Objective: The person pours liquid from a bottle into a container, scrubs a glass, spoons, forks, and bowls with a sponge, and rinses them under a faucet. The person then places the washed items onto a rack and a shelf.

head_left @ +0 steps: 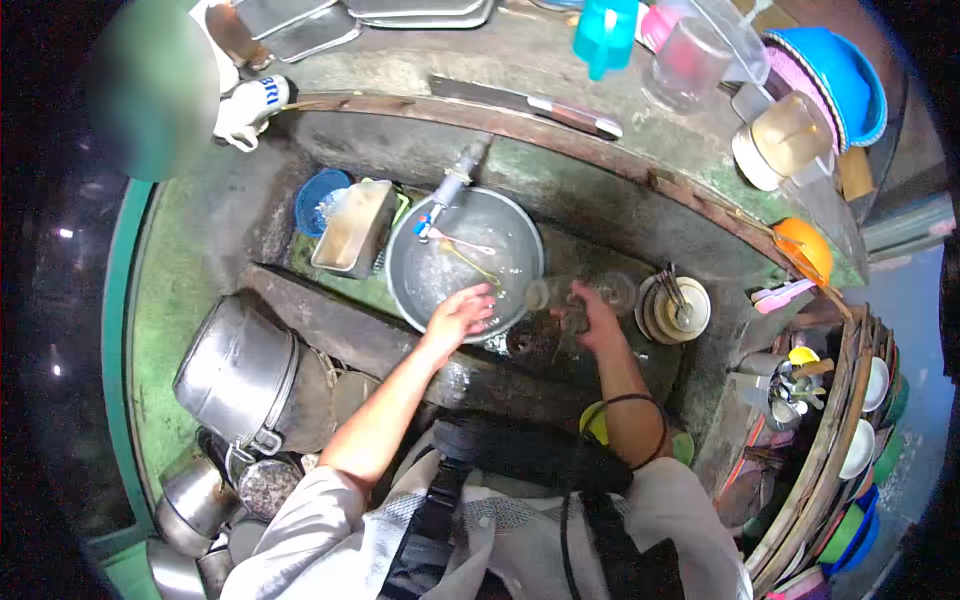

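My left hand (462, 318) is over the near rim of a large grey metal basin (393, 262), its fingers spread with nothing in them. To the right of the basin, my right hand (598, 322) has its fingers curled at a blurred, see-through rounded object (541, 294) that looks like a drinking glass; its exact shape is smeared. Water stands in the basin under a pipe tap (452, 188) with a blue-and-white end. Right of my right hand, a stack of bowls (652, 312) holds several spoons (682, 303).
A rectangular tub (356, 228) and a blue basket (318, 200) stand left of the basin. Large metal pots (238, 365) crowd the lower left. A knife (575, 116) lies on the back ledge. A slatted rack (815, 470) with dishes is on the right.
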The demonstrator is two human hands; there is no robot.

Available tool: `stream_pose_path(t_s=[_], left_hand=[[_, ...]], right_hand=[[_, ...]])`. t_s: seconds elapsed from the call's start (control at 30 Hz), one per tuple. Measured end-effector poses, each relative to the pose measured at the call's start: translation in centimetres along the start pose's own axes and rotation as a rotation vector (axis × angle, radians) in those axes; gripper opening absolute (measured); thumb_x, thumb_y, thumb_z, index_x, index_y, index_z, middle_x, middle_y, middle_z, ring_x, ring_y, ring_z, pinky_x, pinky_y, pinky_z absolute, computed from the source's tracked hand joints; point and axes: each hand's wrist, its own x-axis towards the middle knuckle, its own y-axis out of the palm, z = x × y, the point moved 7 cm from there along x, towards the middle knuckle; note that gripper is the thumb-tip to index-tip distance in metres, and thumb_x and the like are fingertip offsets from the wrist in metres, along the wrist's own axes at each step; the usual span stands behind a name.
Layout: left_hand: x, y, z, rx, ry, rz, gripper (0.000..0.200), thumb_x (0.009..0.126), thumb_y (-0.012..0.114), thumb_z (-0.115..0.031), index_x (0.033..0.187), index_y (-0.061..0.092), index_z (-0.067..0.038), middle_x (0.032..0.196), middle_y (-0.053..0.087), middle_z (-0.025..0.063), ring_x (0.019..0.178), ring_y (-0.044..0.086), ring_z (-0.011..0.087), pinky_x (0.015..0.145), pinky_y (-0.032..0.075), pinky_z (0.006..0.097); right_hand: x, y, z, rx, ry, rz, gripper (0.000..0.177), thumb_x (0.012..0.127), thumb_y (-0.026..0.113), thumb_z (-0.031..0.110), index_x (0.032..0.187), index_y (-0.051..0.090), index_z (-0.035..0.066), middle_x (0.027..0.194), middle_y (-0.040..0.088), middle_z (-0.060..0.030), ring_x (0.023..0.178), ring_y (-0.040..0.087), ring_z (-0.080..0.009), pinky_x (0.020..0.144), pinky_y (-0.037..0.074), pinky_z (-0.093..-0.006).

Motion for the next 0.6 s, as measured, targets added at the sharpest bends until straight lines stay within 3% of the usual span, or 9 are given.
stream_pose_path(t_s=[0.03,0.07,0.1,0.17,0.3,0.37,0.43,0.57,0.6], left_hand=[[1.3,0.3,-0.1,0.117,0.031,0.070,0.045,0.097,0.052,-0.019,0.139,0.041,-0.006,0.124,0.058,0.0087,0.106,0.058,0.0169,0.086,0.048,0.0295],[2.2,1.2,-1.0,0.267,0.150,0.120,0.053,0.091,0.061,-0.012,0.139,0.041,-0.006,0.126,0.056,0.0087,0.106,0.057,0.0176,0.087,0.049,0.0292],[2.7,1.4,-1.2,0.519,0.186,0.120,0.070,0.081,0.071,-0.009,0.142,0.036,-0.005,0.126,0.055,0.0084,0.108,0.056,0.0183,0.089,0.048,0.0313],[2.9,1.6,-2.3,0.833,0.334,0.067,0.080,0.071,0.077,-0.007,0.140,0.036,-0.005,0.123,0.056,0.0082,0.108,0.056,0.0195,0.092,0.047,0.0327],[6.4,-3.0,-1.1,0.639,0.436,0.006,0.078,0.065,0.081,-0.004,0.131,0.040,-0.005,0.120,0.056,0.0076,0.108,0.055,0.0194,0.094,0.045,0.0333],[6.8,-7.5,-2.0,0.293,0.515,-0.238,0.071,0.062,0.081,0.001,0.122,0.044,-0.005,0.117,0.056,0.0063,0.109,0.054,0.0180,0.094,0.044,0.0323],[6.8,-9.3,-3.0,0.328,0.538,-0.275,0.071,0.062,0.080,-0.001,0.122,0.045,-0.006,0.117,0.058,0.0085,0.109,0.056,0.0199,0.093,0.045,0.0334],[7.6,-11.0,-5.0,0.453,0.660,-0.395,0.070,0.061,0.079,-0.001,0.122,0.045,-0.007,0.117,0.060,0.0112,0.109,0.057,0.0234,0.094,0.044,0.0347],[5.6,-9.9,-6.9,0.436,0.577,-0.414,0.067,0.062,0.078,-0.001,0.121,0.045,-0.008,0.114,0.060,0.0113,0.108,0.058,0.0242,0.094,0.044,0.0341]], right_hand=[[-0.4,1.0,0.1,-0.114,-0.060,-0.061,0.033,0.090,0.062,0.036,0.100,0.059,0.004,0.084,0.065,-0.0110,0.069,0.063,-0.0237,0.061,0.052,-0.0356],[0.0,2.8,0.6,-0.339,-0.303,-0.011,0.033,0.087,0.065,0.038,0.091,0.062,0.005,0.078,0.066,-0.0110,0.067,0.062,-0.0236,0.061,0.051,-0.0373],[0.8,3.9,-0.2,-0.345,-0.304,0.007,0.033,0.087,0.065,0.038,0.091,0.062,0.005,0.078,0.066,-0.0110,0.067,0.062,-0.0236,0.061,0.051,-0.0373],[-1.3,9.1,1.0,-1.223,-0.744,-0.055,0.037,0.084,0.068,0.041,0.090,0.065,0.004,0.080,0.067,-0.0146,0.072,0.064,-0.0236,0.065,0.051,-0.0385],[-5.2,14.2,1.2,-1.312,-0.893,0.105,0.046,0.080,0.068,0.042,0.104,0.065,0.003,0.098,0.067,-0.0214,0.088,0.065,-0.0370,0.077,0.051,-0.0416],[-6.8,13.0,2.2,-1.277,-0.819,0.032,0.044,0.081,0.068,0.039,0.108,0.064,0.004,0.098,0.067,-0.0204,0.091,0.065,-0.0357,0.080,0.050,-0.0406],[-9.8,10.1,4.4,-1.260,-0.951,-0.135,0.040,0.082,0.069,0.035,0.109,0.064,0.006,0.096,0.068,-0.0176,0.088,0.066,-0.0292,0.079,0.050,-0.0373],[-11.3,-1.0,2.5,-0.850,-0.717,-0.299,0.029,0.086,0.069,0.020,0.107,0.064,0.001,0.091,0.068,-0.0064,0.080,0.063,-0.0149,0.075,0.049,-0.0291],[-12.7,-2.8,1.8,-0.700,-0.678,-0.301,0.028,0.087,0.068,0.018,0.106,0.063,-0.001,0.091,0.067,-0.0052,0.080,0.062,-0.0145,0.074,0.049,-0.0286]])
